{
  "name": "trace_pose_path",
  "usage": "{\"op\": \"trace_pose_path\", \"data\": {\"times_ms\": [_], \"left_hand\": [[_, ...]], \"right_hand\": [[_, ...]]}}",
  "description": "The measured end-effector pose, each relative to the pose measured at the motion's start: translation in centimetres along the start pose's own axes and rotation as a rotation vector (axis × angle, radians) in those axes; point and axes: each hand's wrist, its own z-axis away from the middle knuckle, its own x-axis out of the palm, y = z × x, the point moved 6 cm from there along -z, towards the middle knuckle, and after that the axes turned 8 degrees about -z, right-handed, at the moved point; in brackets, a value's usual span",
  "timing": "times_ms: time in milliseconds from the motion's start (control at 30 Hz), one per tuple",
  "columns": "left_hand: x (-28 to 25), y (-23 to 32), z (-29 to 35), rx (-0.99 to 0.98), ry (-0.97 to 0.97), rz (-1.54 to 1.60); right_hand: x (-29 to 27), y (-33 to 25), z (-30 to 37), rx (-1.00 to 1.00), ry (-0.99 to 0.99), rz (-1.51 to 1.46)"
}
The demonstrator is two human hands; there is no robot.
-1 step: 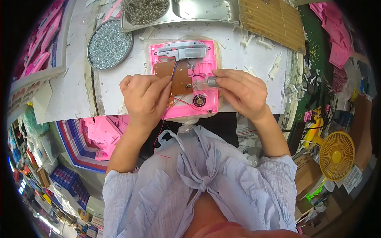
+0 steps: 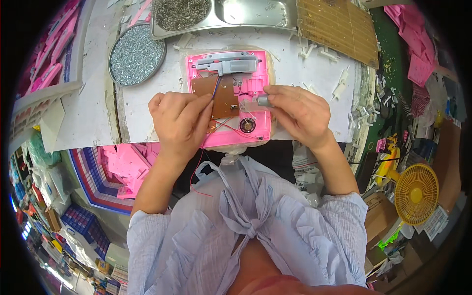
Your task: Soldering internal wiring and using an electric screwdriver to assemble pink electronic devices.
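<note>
The pink plastic housing [image 2: 266,132] lay open side up on the table [image 2: 305,130], squarely before the person, likely so both hands could reach its inside. A clear plastic sheet [image 2: 272,73] showed beneath it, perhaps guarding its outer face from scratches. The left hand [image 2: 181,118] had its fingertips pinched narrow on a dark blue wire [image 2: 217,87] over the brown circuit board [image 2: 202,87], seemingly to steady so thin a strand. The right hand [image 2: 302,112] gripped a small silver motor [image 2: 263,101] between thumb and fingers, above the housing's right side, apparently by its can so its clear end faced the board. The round speaker [image 2: 247,125] sat nearer the person.
</note>
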Motion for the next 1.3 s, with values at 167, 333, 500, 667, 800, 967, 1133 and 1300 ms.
{"op": "trace_pose_path", "data": {"times_ms": [167, 333, 500, 667, 800, 967, 1133, 1300], "left_hand": [[-0.1, -0.4, -0.5, -0.006, 0.111, 0.056], [-0.1, -0.7, -0.4, -0.01, 0.115, 0.074], [-0.3, -1.2, -0.1, -0.01, 0.111, 0.082], [-0.4, -1.7, -0.1, -0.013, 0.105, 0.131], [-0.5, -1.8, -0.1, 0.016, 0.105, 0.133], [-0.4, -2.2, 0.2, 0.093, 0.092, 0.109], [-0.7, -2.4, -0.7, 0.139, 0.093, 0.118], [-0.8, -3.1, -1.1, 0.125, 0.095, 0.119]], "right_hand": [[0.9, 2.7, -0.7, 0.246, 0.038, -0.028], [1.3, 3.4, -0.7, 0.302, 0.034, 0.075], [1.2, 3.5, -0.6, 0.321, -0.014, 0.135], [1.0, 2.3, -2.2, 0.212, -0.146, 0.288], [1.2, 1.3, -3.4, 0.167, -0.268, 0.414], [0.6, 1.0, -3.9, 0.18, -0.26, 0.421], [3.4, -1.4, -6.8, 0.066, -0.157, 0.301], [6.9, 0.2, -8.3, -0.089, -0.186, 0.278]]}}
